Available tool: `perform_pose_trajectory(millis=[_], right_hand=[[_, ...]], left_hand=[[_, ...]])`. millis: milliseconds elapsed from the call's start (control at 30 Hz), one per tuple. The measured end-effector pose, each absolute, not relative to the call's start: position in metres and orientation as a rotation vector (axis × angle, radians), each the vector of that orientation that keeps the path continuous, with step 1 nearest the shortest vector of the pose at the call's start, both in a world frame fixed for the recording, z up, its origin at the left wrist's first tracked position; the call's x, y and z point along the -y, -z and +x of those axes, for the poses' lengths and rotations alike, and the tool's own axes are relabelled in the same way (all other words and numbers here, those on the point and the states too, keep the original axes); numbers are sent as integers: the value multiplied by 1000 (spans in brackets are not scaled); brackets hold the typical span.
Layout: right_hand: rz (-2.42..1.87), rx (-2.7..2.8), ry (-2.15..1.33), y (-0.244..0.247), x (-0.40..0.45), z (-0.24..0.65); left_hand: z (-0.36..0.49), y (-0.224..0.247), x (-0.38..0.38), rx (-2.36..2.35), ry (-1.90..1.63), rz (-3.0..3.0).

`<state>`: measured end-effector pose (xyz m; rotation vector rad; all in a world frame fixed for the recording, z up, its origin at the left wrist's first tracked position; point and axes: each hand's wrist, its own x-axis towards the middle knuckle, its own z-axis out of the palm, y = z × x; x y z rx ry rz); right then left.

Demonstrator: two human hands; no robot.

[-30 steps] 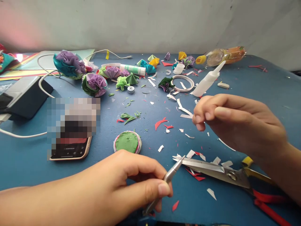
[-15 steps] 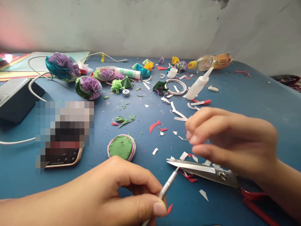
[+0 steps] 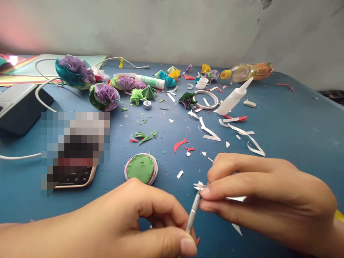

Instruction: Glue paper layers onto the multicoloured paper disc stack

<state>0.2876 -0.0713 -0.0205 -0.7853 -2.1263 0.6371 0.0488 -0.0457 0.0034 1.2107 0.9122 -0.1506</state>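
Observation:
My left hand [image 3: 156,218] is closed round a slim silver pen-like tool [image 3: 191,216], its thin tip pointing up and away from me. Thumb and fingers of my right hand [image 3: 258,197] are pinched together right beside that tip; whether they grip the tip or something small is hidden. Beneath my right hand lie the scissors [image 3: 199,186], only the blade ends showing. Just beyond my left hand sits a round stack of discs [image 3: 141,168] with a green top and pinkish-white edges.
A phone [image 3: 77,157], partly blurred out, and a dark box [image 3: 25,107] with a white cable stand left. Pleated paper balls [image 3: 73,73], a glue stick [image 3: 150,81], a tape roll [image 3: 205,99], a white nozzle bottle [image 3: 233,96] and a clear bottle [image 3: 252,71] lie behind. Paper scraps [image 3: 180,144] litter the table.
My right hand has come down and its fingers have closed at the tool's tip, now covering most of the scissors. My left hand keeps its hold. The view has shifted slightly.

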Motion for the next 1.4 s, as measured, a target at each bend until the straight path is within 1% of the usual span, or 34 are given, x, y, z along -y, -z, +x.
perform_pose_trajectory(millis=[100,200,333,633,767,900,1033,1267,1400], right_hand=[[-822,2097,-697,21,75,287],[-816,2031,-742,23,76,285],[-842,2012,-761,22,74,280],[-836,2171,-724,8,75,284],[-822,2137,-683,14,75,281],[-870,2051,-611,25,78,282],[-834,2056,-680,21,79,283],[-852,1911,-696,20,78,276],[-817,1896,-729,22,78,277]], left_hand=[[46,5,46,-878,135,1243],[39,17,50,-797,34,1297],[32,25,55,-780,19,1362],[42,16,57,-844,-35,1395],[48,3,55,-958,14,1323],[47,8,53,-857,8,1356],[42,20,51,-761,-37,1405],[45,6,52,-844,50,1350],[38,10,55,-895,39,1342]])
